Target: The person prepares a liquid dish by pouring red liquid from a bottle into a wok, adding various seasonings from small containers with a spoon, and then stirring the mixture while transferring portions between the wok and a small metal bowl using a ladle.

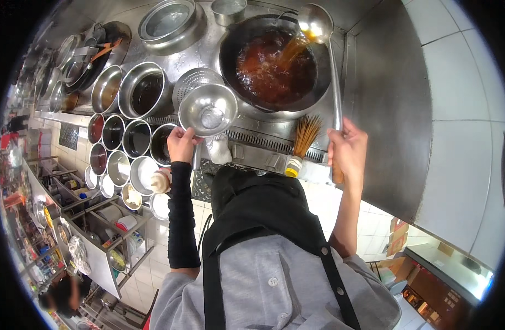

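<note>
My right hand grips the wooden handle of a long metal ladle. The ladle's bowl is tipped over a large black wok, and amber liquid pours from it into the bubbling reddish-brown liquid. My left hand holds a shallow metal bowl by its near rim. This bowl overlaps a round perforated strainer. A white cloth lies just below the bowl, and a bamboo wok brush stands between my hands at the stove's front edge.
Metal pots with dark liquid and several seasoning containers stand to the left, beside a squeeze bottle. A lidded metal pot sits behind. A steel wall panel borders the right side. Another person is at the far lower left.
</note>
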Demonstrator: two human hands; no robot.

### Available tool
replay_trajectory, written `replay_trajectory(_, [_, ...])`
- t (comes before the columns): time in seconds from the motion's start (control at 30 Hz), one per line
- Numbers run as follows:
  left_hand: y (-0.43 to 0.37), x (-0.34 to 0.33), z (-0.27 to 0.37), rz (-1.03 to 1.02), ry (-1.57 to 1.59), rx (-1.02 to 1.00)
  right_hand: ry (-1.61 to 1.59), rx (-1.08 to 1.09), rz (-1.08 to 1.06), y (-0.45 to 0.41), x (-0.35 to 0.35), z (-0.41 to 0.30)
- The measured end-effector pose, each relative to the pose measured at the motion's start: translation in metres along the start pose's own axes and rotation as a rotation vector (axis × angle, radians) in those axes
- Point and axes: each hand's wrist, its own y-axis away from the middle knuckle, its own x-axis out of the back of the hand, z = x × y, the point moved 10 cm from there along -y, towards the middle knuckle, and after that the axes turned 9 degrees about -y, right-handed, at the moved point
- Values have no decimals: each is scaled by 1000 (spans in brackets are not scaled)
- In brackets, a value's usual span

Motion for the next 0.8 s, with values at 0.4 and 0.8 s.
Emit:
replay_trajectory(0.4, [47,7,-20,-38,125,42,196,-26,20,-44,-16,100])
replay_trajectory(0.8, [68,-3,-9,-24,147,43,-1227,-597,-397,-16,-69,137])
